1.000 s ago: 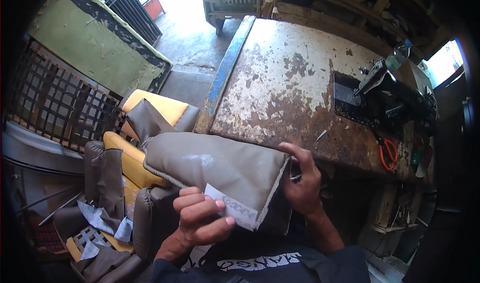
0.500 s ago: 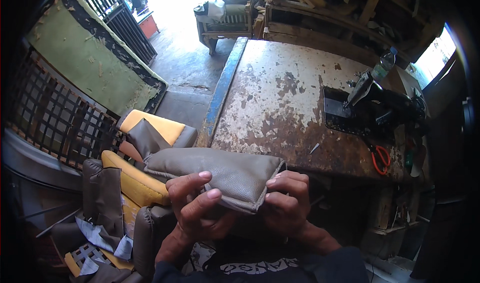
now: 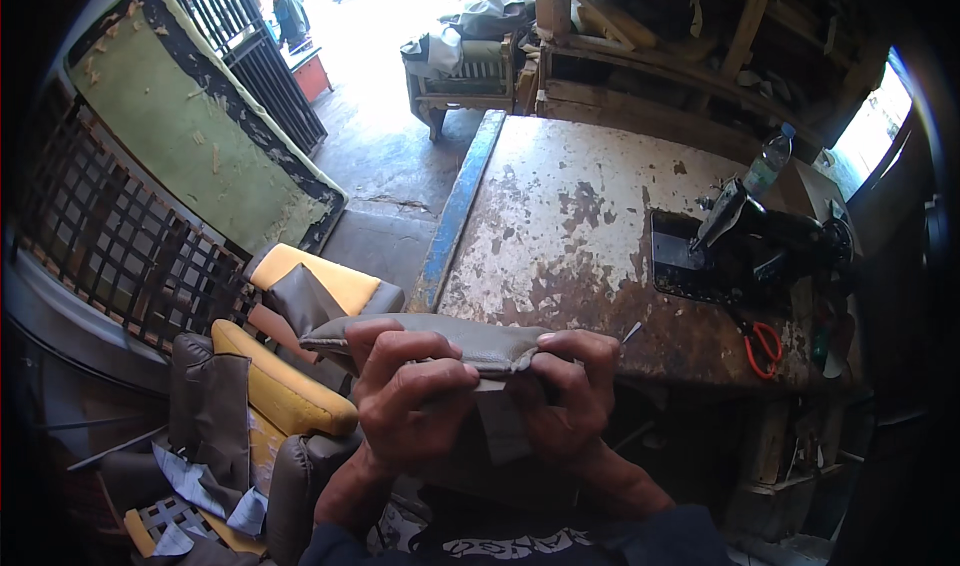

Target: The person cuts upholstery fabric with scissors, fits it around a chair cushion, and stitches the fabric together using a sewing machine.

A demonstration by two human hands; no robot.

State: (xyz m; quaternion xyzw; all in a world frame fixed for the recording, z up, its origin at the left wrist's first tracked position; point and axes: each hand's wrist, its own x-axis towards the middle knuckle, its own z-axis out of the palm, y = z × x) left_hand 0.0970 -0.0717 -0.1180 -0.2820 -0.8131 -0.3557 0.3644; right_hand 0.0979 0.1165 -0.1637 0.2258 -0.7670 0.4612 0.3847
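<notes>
One lattice-webbed frame (image 3: 120, 206) stood at the far left, its straps uncovered. Next to the right, a yellow foam block (image 3: 285, 376) lay partly exposed beside loose brown covering (image 3: 212, 396), so the covering there looked unfinished.

In the middle, the left hand (image 3: 412, 396) had its fingers curled closely over the near edge of a padded brown piece (image 3: 495, 340), which was held up just short of the worktop's near side. The right hand (image 3: 563, 391) pinched its right-hand corner between thumb and bent fingers. The piece's upper side appeared fully clad; whether the edge under the fingers was closed could not be told.

Farther right, on the worktop (image 3: 540, 181), red-handled scissors (image 3: 765, 351) and a black sewing machine (image 3: 745, 231) stood untouched by either hand.
</notes>
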